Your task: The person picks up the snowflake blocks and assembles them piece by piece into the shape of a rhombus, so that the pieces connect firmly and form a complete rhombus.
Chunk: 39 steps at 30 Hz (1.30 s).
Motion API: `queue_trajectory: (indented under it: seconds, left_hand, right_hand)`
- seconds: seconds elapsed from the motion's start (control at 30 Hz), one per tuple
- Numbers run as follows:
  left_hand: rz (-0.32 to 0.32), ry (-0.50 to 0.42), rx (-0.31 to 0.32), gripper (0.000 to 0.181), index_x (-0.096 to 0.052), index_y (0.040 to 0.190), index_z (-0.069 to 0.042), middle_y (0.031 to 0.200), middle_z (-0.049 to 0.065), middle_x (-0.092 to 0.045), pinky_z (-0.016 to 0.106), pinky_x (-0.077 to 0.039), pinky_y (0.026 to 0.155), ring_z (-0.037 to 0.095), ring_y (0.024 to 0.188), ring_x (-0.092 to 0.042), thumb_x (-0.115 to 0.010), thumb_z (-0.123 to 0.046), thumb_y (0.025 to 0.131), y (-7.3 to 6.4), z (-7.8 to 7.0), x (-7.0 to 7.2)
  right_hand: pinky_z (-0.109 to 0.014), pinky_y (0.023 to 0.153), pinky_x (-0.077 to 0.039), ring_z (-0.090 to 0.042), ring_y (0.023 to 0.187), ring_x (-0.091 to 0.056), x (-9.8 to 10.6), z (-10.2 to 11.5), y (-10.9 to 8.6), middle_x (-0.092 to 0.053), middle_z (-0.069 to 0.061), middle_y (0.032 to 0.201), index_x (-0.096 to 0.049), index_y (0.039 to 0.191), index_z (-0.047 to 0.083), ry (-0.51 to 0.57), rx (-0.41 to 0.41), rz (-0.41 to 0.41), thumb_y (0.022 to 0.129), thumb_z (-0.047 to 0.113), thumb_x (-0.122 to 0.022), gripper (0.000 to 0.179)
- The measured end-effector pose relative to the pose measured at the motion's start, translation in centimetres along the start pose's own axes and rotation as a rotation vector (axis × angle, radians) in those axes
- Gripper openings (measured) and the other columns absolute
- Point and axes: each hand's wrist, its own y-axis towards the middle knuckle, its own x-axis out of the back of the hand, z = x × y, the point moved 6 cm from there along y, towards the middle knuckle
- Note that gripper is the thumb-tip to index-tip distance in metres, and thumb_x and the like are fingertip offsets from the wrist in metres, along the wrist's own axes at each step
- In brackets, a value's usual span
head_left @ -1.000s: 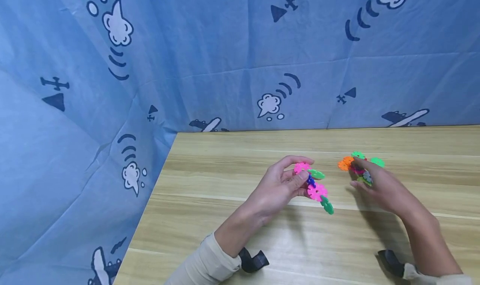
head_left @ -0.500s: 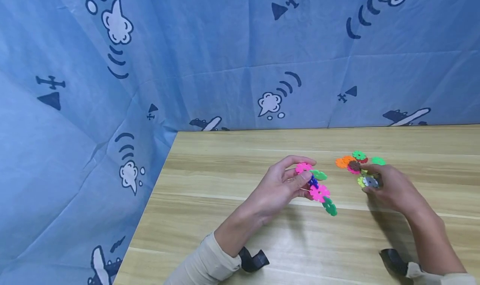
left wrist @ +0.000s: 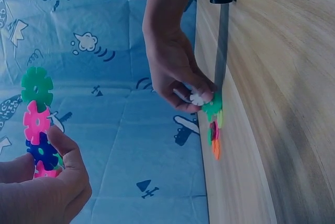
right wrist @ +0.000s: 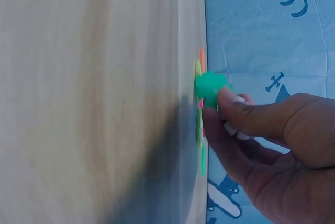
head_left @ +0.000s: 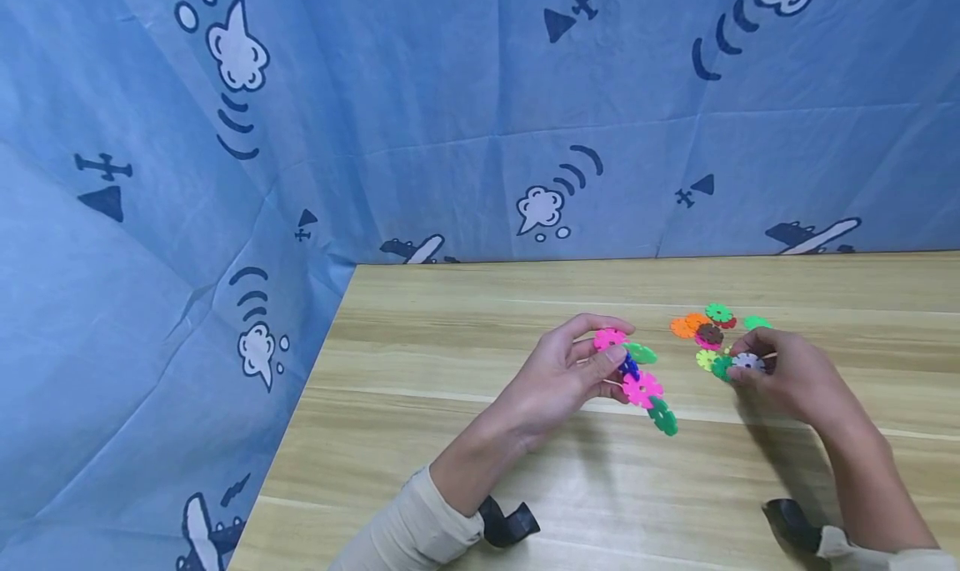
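Observation:
My left hand (head_left: 558, 377) grips a chain of interlocking plastic snowflake discs above the table. Its pieces are pink, light green, dark blue (left wrist: 42, 151), a second pink (head_left: 642, 390) and a darker green (head_left: 663, 417) at the free end. Close over the loose discs, my right hand (head_left: 798, 377) pinches a green snowflake disc (right wrist: 210, 86) between thumb and fingers. A whitish disc (head_left: 747, 362) is held in the same fingers; whether it is joined to the green one I cannot tell.
Loose discs lie on the wooden table (head_left: 420, 346) beyond my right hand: orange (head_left: 682, 328), brown (head_left: 709, 334), green (head_left: 718, 313), yellow-green (head_left: 707, 359) and others partly hidden. A blue printed curtain (head_left: 450, 121) hangs behind and to the left.
My right hand has drawn back slightly to the right from the loose discs, with a green disc now showing at its fingertips beside the whitish one. The left hand's chain has barely shifted.

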Motion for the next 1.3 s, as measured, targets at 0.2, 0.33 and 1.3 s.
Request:
queue_trajectory:
  seconds: [0.2, 0.33, 1.3]
  left_hand:
    - [0.001, -0.005, -0.002, 0.035, -0.058, 0.144, -0.003, 0.124, 0.022, -0.071, 0.026, -0.063, 0.085, 0.013, 0.089, -0.069, -0.057, -0.001, 0.109, 0.1, 0.1, 0.0]
    - [-0.001, -0.016, -0.001, 0.034, -0.058, 0.143, -0.002, 0.127, 0.027, -0.069, 0.025, -0.062, 0.084, 0.013, 0.086, -0.069, -0.057, -0.001, 0.109, 0.1, 0.1, -0.1]
    - [-0.075, 0.025, -0.047, 0.041, -0.065, 0.141, -0.011, 0.122, 0.014, -0.074, 0.029, -0.062, 0.098, 0.011, 0.092, -0.070, -0.058, 0.008, 0.105, 0.1, -0.1, 0.2]
  right_hand:
    - [-0.027, 0.063, -0.055, -0.044, 0.092, -0.072, 0.4, 0.2, -0.1, -0.070, -0.034, 0.108, -0.067, 0.118, -0.009, 0.049, 0.007, -0.044, 0.089, 0.009, -0.086, 0.039]
    - [-0.025, 0.059, -0.057, -0.025, 0.074, -0.078, 0.7, 1.6, -0.5, -0.077, -0.026, 0.099, -0.066, 0.122, -0.009, 0.114, 0.067, -0.056, 0.089, 0.009, -0.087, 0.042]
    - [-0.016, 0.085, -0.062, -0.015, 0.090, -0.083, 2.5, 8.5, -3.7, -0.083, 0.008, 0.112, -0.069, 0.136, 0.000, 0.517, 0.365, 0.024, 0.094, -0.005, -0.077, 0.042]
